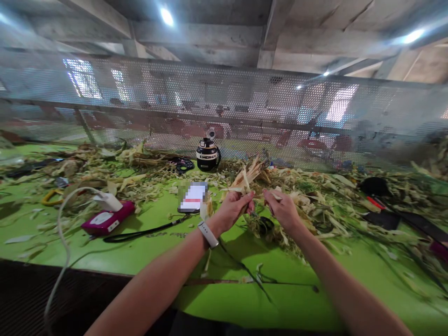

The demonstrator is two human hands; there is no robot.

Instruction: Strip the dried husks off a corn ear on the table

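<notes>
My left hand [234, 211], with a pale band around its wrist, is closed on a bundle of dry, pale husk leaves [251, 175]. The leaves look like corn husk and fan out up and away from the fist. Close by on the right, my right hand [283, 211] is closed in a pinch, its fingertips just short of the bundle. A small pale piece shows at those fingers, too small to name for certain. Below and between the hands, a dark round object [265, 225] lies partly covered by thin plant scraps.
Husk scraps [329, 196] litter the green table [157, 247]. A black jug [207, 156] marked "ENERGY" stands behind a phone [193, 197] with a strap. At left a magenta power strip [108, 218] holds a white plug and cable. Perforated metal screen [224, 102] runs along the back.
</notes>
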